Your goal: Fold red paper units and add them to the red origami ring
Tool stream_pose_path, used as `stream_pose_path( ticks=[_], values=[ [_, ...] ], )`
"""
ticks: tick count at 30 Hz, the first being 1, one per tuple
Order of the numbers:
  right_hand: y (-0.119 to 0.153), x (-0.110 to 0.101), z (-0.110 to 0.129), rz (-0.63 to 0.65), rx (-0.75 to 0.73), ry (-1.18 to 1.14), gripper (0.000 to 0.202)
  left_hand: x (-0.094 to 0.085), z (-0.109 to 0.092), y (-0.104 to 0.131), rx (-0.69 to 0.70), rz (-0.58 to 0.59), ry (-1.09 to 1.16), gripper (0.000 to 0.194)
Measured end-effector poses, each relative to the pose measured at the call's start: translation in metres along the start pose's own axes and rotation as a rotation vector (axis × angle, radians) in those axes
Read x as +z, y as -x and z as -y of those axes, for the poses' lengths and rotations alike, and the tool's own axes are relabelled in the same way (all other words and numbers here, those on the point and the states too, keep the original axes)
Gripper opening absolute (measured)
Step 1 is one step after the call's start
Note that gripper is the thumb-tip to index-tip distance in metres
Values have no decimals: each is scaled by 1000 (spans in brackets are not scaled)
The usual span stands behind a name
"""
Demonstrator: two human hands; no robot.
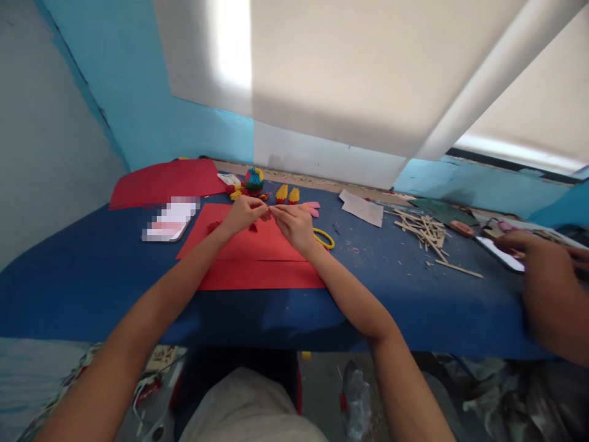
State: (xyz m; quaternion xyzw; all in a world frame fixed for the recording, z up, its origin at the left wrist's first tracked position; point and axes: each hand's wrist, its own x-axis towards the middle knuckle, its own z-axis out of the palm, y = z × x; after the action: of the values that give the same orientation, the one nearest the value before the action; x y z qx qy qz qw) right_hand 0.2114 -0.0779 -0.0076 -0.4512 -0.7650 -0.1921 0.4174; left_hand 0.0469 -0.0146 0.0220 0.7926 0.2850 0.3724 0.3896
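Observation:
Over the red paper sheets, my left hand and my right hand meet fingertip to fingertip. Both are closed in a pinch on a small red paper piece, mostly covered by the fingers. Small dark red folded bits lie on the sheet below, some partly behind my left hand. Just beyond the hands stand yellow-and-red folded-paper pieces and a round multicoloured paper model. Scissors with a yellow handle lie beside my right wrist, partly hidden.
A phone lies left of the sheets, with a larger red sheet behind it. Pink paper is beyond my right hand. Rightward are a pale paper piece, thin wooden sticks, and another person's hand by a second phone.

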Motion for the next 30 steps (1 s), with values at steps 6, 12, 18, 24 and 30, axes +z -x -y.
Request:
stream_pose_path(
  ticks=[6,12,18,24,30],
  values=[
    [-1,-2,-1,119,-7,6,26,-2,4,-1,-99,67,72,30],
    [0,-1,-9,156,85,-216,25,-5,5,-2,-56,129,25,28],
    [0,3,-9,72,240,-556,17,-6,2,0,16,182,-55,29],
    [0,-2,-8,9,117,-392,18,-6,4,2,61,284,-83,32],
    [-2,-7,-7,-42,73,-241,17,-4,6,3,213,143,-171,38]
  ],
)
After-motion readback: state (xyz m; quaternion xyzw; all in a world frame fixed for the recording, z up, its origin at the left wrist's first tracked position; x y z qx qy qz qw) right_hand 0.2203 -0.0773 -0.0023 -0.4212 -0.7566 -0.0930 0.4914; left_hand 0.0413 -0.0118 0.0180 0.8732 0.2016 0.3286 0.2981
